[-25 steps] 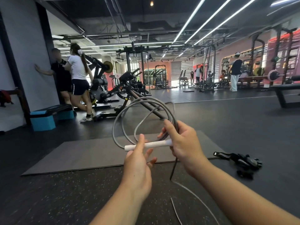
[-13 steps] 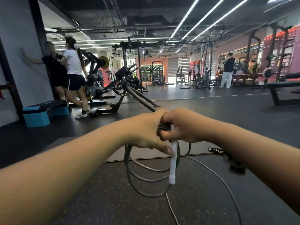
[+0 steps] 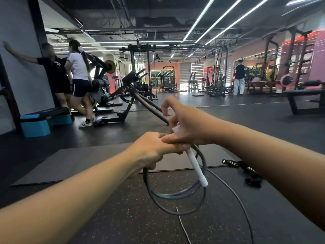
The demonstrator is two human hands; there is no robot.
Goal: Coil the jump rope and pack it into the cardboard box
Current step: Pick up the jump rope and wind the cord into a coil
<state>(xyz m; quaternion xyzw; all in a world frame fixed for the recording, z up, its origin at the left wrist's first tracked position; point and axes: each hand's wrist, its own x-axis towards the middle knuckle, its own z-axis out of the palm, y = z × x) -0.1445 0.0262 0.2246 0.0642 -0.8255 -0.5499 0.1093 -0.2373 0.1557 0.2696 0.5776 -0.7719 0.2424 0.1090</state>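
Observation:
The grey jump rope (image 3: 175, 196) hangs in several loops below my two hands, held out in front of me. Its white handle (image 3: 197, 169) slants down to the right from between the hands. My left hand (image 3: 154, 148) is closed around the top of the coil. My right hand (image 3: 186, 127) sits over it, thumb pressed along the left fingers and the top of the handle, index finger lifted. A loose length of rope (image 3: 233, 192) trails down to the floor on the right. No cardboard box is in view.
A grey mat (image 3: 84, 161) lies on the speckled floor ahead. A black strap (image 3: 244, 169) rests to the right. Two people stand by the left wall near a blue step (image 3: 40, 120). Gym machines and a bench (image 3: 302, 97) fill the background.
The coil has swung from above my hands to hang below them. Both hands have closed together on it, and the handle went from level to pointing down, now slanting right. My right index finger has lifted.

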